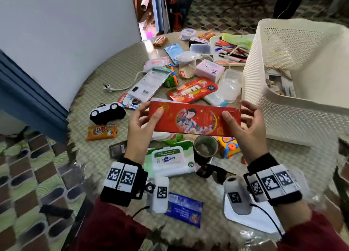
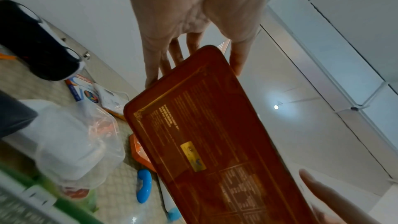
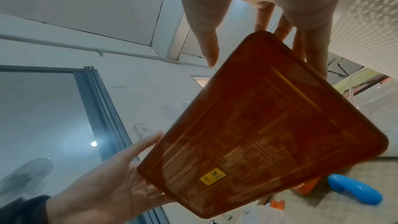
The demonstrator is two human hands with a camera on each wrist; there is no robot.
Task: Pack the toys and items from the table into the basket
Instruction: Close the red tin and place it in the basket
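I hold a long flat red box [image 1: 194, 119] with a cartoon picture above the middle of the table, one hand at each short end. My left hand [image 1: 145, 116] pinches its left end, thumb on the front face. My right hand [image 1: 243, 118] pinches its right end the same way. The wrist views show the box's printed underside [image 2: 215, 142] [image 3: 258, 134] with my fingers behind it. The cream perforated basket [image 1: 264, 58] stands at the right, with some printed paper inside it.
Many items cover the round woven table [image 1: 105, 75]: a black-and-white toy car [image 1: 107, 113], an orange snack pack [image 1: 101, 131], a wet-wipes pack [image 1: 170, 159], a dark cup [image 1: 205, 147], a second red pack [image 1: 192, 90], a clear cup [image 1: 187, 64], a tray of pens [image 1: 230, 50].
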